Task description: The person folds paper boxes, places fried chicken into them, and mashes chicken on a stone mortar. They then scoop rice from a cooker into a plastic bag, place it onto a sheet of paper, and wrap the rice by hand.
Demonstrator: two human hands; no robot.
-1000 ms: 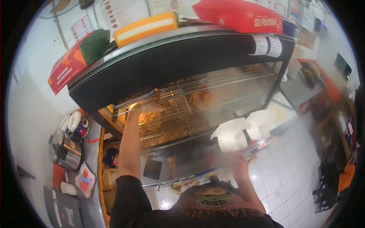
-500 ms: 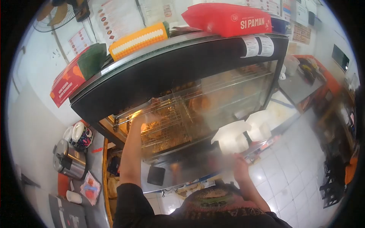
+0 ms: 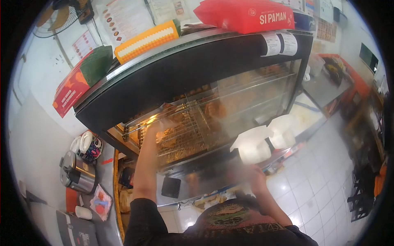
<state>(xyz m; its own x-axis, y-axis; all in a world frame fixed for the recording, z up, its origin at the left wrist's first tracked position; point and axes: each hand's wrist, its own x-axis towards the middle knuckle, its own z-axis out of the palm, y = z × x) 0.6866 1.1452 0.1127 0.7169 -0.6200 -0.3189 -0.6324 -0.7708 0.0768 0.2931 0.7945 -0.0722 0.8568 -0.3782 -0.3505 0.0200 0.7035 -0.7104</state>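
Observation:
My left hand (image 3: 159, 124) reaches into a heated display case (image 3: 193, 61), up against the wire rack (image 3: 184, 131) that carries golden fried pieces (image 3: 174, 137). Glare and blur hide its fingers, so I cannot tell whether it holds anything. My right hand (image 3: 256, 178) is low in front of the case, gripping the underside of an open white takeaway box (image 3: 251, 146). A pale second box shape (image 3: 283, 132) beside it looks like a reflection in the glass.
On top of the case lie a red "SI PAMAN" bag (image 3: 246, 15), an orange-and-white box (image 3: 145, 39) and a red-green carton (image 3: 80, 80). A steel pot (image 3: 78, 174), mugs (image 3: 88, 144) and a plastic bag (image 3: 99, 203) stand on the left counter. White tiled floor (image 3: 320, 184) is at right.
My left hand has shifted slightly right and down along the rack. The right hand and white box have stayed nearly in place, and the view has tilted a little.

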